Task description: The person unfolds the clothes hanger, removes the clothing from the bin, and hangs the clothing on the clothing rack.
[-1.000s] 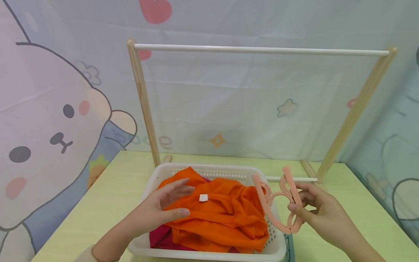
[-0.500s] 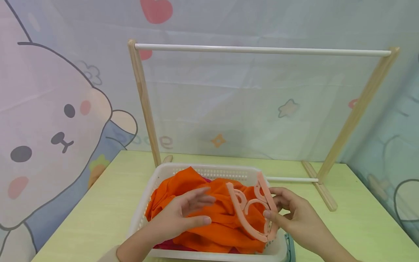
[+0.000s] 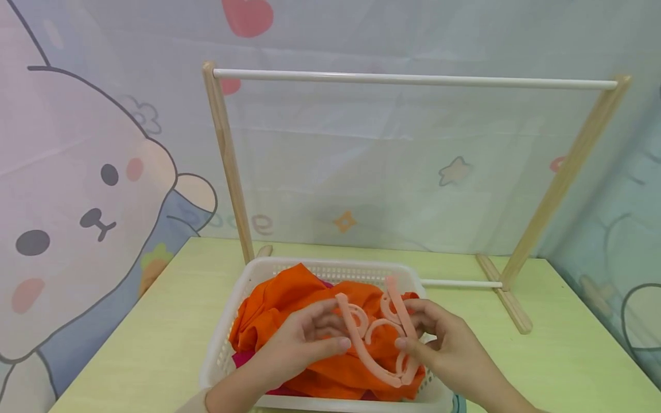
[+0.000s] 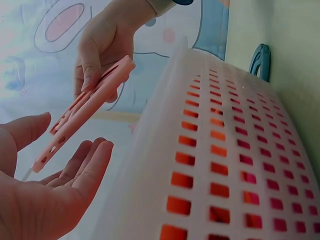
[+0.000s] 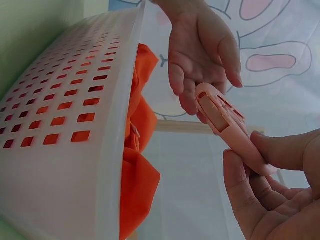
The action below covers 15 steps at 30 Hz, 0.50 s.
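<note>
A pink folded clothes hanger is held over the laundry basket, its two arms forming a V. My right hand pinches one arm between thumb and fingers; the right wrist view shows this grip on the hanger. At the other arm's end, my left hand has thumb and fingers spread around the tip. In the left wrist view, a gap shows between that thumb and the hanger. Crumpled orange cloth fills the white basket, with magenta cloth beneath it.
Behind the basket stands a rack with wooden posts and a white top rail. Its wooden foot rests on the pale table. A teal piece lies beside the basket. A printed curtain hangs behind.
My right hand has carried the hanger leftward from the basket's right side to over the orange cloth. My left hand has moved right, up to the hanger's free arm.
</note>
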{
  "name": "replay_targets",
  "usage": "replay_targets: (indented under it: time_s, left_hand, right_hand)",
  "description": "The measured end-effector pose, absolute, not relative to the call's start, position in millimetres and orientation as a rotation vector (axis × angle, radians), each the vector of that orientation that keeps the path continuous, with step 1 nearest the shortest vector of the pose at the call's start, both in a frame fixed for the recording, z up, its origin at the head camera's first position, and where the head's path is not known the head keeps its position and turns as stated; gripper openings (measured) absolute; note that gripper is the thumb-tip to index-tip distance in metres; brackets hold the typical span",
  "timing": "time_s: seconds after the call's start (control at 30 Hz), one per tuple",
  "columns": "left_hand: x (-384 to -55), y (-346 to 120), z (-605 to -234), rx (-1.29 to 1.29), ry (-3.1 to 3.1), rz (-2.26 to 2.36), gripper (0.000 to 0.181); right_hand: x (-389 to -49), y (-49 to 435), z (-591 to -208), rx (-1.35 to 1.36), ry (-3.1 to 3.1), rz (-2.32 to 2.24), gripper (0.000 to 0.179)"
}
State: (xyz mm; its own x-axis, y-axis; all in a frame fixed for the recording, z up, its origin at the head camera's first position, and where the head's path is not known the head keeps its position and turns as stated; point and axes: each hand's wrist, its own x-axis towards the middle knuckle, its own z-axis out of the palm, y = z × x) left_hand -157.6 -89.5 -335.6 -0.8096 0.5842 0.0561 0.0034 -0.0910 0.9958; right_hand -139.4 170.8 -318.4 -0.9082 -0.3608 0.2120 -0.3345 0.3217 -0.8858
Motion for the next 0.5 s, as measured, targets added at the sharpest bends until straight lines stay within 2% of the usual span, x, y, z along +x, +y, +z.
replay_targets:
  time_s: [0.13, 0.37, 0.5]
  left_hand:
    - [-157, -83, -337, 0.581, 1.738, 1.996, 0.060]
    - [-155, -75, -341, 0.516, 1.689, 2.017, 0.035]
    - [-155, -73, -343, 0.541, 1.658, 2.024, 0.031]
  right_hand:
    - [-139, 166, -318, -0.667, 2.487, -1.709, 0.048]
    - [-139, 160, -320, -0.642, 2.473, -1.693, 0.048]
    - [-139, 158, -321, -0.645, 2.492, -1.665, 0.048]
